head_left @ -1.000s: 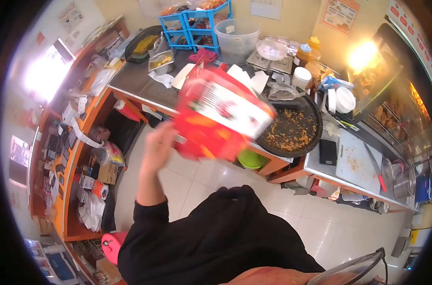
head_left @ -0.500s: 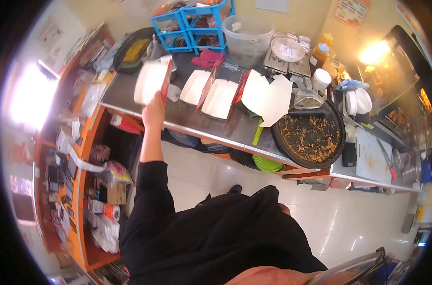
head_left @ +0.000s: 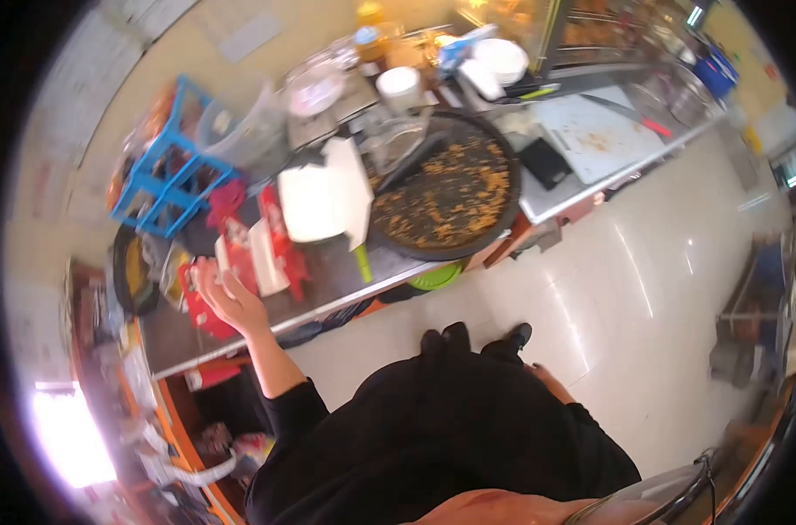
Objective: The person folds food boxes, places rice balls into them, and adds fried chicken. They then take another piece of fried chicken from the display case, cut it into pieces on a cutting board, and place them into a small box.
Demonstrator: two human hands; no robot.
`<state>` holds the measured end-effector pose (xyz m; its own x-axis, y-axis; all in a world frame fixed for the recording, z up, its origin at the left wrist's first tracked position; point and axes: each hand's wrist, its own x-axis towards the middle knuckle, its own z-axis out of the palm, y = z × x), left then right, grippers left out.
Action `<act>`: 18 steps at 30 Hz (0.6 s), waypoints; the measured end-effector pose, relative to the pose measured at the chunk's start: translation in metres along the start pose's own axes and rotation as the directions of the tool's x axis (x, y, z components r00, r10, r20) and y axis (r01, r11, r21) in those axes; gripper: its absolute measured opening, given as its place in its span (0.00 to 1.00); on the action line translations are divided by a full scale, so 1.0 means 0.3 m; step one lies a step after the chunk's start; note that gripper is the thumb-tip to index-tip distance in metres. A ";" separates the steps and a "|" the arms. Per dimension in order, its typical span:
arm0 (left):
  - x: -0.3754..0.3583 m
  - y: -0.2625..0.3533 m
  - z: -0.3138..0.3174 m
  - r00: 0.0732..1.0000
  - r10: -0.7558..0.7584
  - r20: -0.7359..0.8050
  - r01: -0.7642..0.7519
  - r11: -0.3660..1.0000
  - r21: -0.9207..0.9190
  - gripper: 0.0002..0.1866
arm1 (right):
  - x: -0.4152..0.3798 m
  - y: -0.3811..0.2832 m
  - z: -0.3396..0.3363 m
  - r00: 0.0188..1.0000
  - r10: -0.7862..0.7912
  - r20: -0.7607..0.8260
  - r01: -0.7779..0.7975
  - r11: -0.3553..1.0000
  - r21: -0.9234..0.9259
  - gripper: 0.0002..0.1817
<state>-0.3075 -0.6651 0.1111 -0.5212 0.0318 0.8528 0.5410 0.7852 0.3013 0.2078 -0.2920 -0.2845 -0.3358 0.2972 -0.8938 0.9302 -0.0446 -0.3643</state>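
Observation:
My left hand (head_left: 226, 296) is over the counter at the left, fingers stretched out and apart. It lies right at a red takeaway box (head_left: 207, 317), partly covering it. Beside that, to the right, stand more red takeaway boxes (head_left: 286, 254), one showing its white inside. Further right is a white takeaway box (head_left: 315, 203) with its flap spread open. Down by my side is my right hand (head_left: 551, 382), away from the counter; its fingers are mostly hidden by my black clothing.
A large round black pan (head_left: 442, 206) with brown crumbs sits on the counter. Beyond it are a white cutting board (head_left: 595, 136) and a red-handled knife (head_left: 630, 116). Blue racks (head_left: 166, 184) and a clear tub (head_left: 249, 131) stand at the back. A green basket (head_left: 435, 276) is below.
My left hand has put the box down at the row's left end and let go. The boxes at the left now show red sides. The view has turned to the right.

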 end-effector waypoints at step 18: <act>-0.385 2.222 0.792 0.388 0.868 0.309 0.038 0.320 -0.947 0.16 | -0.764 -0.448 -1.571 0.460 -0.886 0.054 0.878 0.463 0.124 0.24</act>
<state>-0.0434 0.0016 0.1123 0.0633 0.8853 0.4606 0.7785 -0.3326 0.5323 0.2296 0.0953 0.0924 -0.9870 0.1242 -0.1022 0.1174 0.1221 -0.9855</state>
